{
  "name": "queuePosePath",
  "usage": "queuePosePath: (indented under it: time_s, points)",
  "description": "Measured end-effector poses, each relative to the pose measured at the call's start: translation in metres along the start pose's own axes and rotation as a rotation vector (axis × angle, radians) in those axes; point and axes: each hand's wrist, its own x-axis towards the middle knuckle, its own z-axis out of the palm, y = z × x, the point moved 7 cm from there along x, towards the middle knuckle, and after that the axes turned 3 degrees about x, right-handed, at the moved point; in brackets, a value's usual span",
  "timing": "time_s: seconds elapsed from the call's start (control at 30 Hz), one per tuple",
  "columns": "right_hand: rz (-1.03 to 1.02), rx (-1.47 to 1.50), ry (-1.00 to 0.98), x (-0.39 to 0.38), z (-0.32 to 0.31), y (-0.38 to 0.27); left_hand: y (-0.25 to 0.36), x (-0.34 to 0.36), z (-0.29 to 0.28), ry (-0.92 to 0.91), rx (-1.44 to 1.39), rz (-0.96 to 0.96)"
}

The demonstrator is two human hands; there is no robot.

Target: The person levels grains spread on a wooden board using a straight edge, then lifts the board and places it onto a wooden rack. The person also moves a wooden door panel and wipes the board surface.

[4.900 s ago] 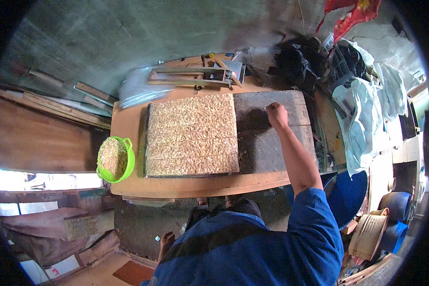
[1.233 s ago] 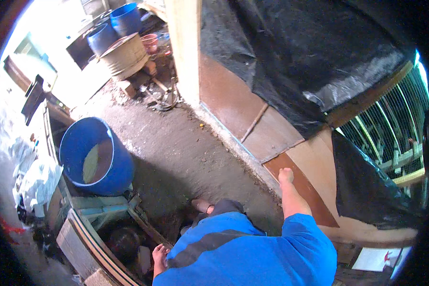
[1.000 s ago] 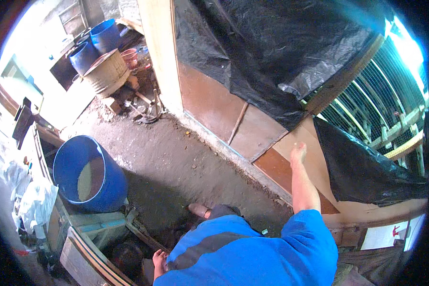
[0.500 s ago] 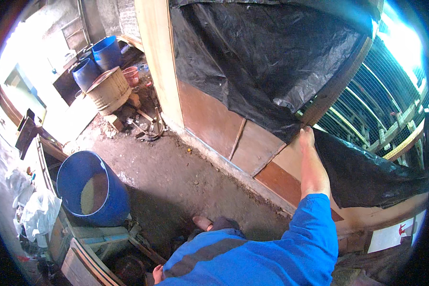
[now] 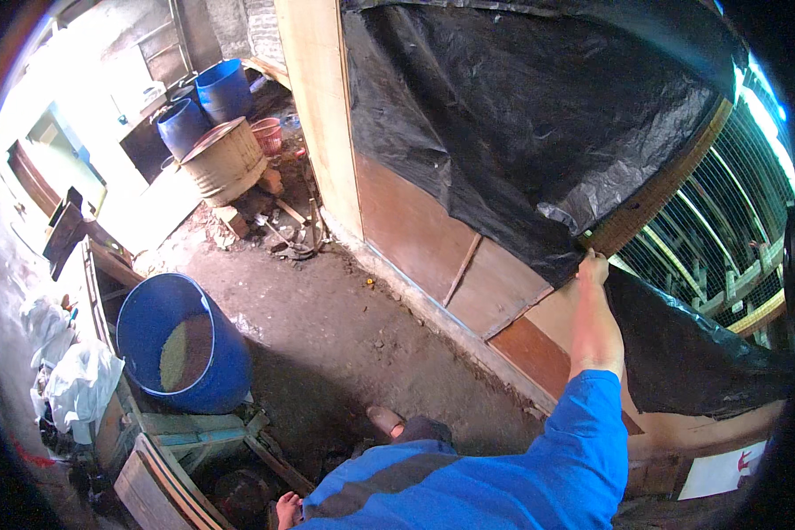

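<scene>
A large black plastic sheet (image 5: 521,106) hangs over the upper part of a panelled partition on the right. My right hand (image 5: 594,265), arm stretched forward, is closed on the sheet's lower corner, where the wire mesh begins. More black plastic (image 5: 689,353) droops below the mesh, just right of my wrist. My left hand (image 5: 289,510) is low at my side near the bottom edge, partly cut from view. Its fingers are loosely bent and apart, and nothing shows in them.
A blue barrel (image 5: 185,344) with grainy material inside stands at left, beside wooden boards (image 5: 163,486) and white plastic bags (image 5: 84,384). Farther back are a beige drum (image 5: 225,163), blue drums (image 5: 225,93) and a red basket (image 5: 267,135). Wire mesh (image 5: 724,221) spans an opening at right.
The view has turned slightly, so most things sit farther right in the picture. My right hand keeps its hold on the sheet's corner; my left stays low at my side.
</scene>
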Motion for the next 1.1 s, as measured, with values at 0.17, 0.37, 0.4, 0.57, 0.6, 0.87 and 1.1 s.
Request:
queuePosePath:
  time_s: [0.17,0.37,0.4,0.57,0.6,0.87,1.1]
  points:
    - [0.111,-0.121,-0.061,-0.003,-0.007,-0.004,0.000,-0.016,0.003,0.081,-0.047,-0.177]
    - [0.001,-0.232,-0.029,0.012,-0.007,-0.007,0.008,-0.023,0.015,0.160,-0.134,-0.242]
    - [0.053,-0.172,-0.013,0.009,-0.012,-0.002,0.010,-0.017,0.016,0.141,-0.124,-0.195]
    - [-0.055,-0.277,-0.012,-0.027,-0.028,-0.017,-0.008,0.003,0.011,0.104,-0.128,-0.175]
    - [-0.049,-0.236,-0.019,-0.037,-0.030,-0.018,-0.010,0.007,0.010,0.093,-0.112,-0.150]
    - [-0.185,-0.341,-0.046,-0.109,-0.040,-0.029,0.014,0.023,0.023,0.083,-0.103,-0.124]
    - [-0.156,0.045,-0.012,-0.210,-0.066,-0.025,0.061,0.035,0.046,-0.019,-0.152,-0.052]
